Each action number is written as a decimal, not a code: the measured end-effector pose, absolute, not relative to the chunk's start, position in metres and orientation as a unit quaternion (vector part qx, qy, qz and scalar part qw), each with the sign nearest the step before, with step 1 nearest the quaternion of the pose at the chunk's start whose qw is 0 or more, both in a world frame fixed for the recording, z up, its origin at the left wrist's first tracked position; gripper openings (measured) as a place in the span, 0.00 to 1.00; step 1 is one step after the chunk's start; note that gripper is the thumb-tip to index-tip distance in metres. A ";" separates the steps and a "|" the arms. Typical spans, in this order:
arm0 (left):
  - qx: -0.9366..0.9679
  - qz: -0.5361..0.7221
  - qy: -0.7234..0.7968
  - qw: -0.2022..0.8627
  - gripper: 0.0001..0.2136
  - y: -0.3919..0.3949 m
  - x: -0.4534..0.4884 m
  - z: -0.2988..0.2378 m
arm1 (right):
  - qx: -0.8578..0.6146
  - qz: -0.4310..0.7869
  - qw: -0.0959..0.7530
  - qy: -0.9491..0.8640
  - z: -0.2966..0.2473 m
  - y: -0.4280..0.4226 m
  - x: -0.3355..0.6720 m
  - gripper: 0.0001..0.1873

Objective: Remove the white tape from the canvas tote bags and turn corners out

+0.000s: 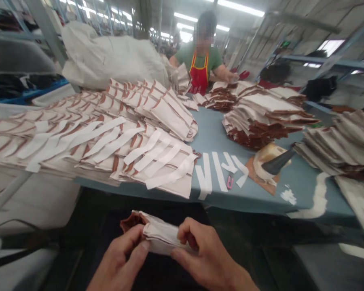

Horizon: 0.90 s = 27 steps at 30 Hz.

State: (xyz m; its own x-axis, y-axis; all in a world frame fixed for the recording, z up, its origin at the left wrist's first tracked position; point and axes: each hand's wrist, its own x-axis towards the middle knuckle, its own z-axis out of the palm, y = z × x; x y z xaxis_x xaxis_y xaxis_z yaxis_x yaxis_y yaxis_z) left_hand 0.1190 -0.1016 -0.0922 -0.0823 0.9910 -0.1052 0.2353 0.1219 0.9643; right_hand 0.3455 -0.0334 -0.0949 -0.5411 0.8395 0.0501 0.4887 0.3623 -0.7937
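Low in front of the table, both hands hold a folded piece of off-white material with a brown lining [160,230]. At its left end, next to the brown opening, my left hand [125,256] pinches the edge between thumb and fingers. My right hand [200,250] is closed on the right end, its fingers curled over the material. Beyond the hands, overlapping rows of similar off-white pieces with brown edges [166,115] cover the left of the table. White strips [154,157] lie across these rows.
On the blue-grey table [209,125] lie loose white strips [219,171], a pink tool [229,182], and a pot with a dark cone-shaped piece [269,161]. Stacked pieces [267,117] stand at the right. Across the table is a person in a red apron [199,72]. A large white sack [115,60] sits behind.
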 end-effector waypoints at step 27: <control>0.494 0.367 0.624 0.482 0.19 -0.103 0.139 -0.070 | -0.368 0.722 0.137 -0.570 -0.080 -0.021 0.319 0.16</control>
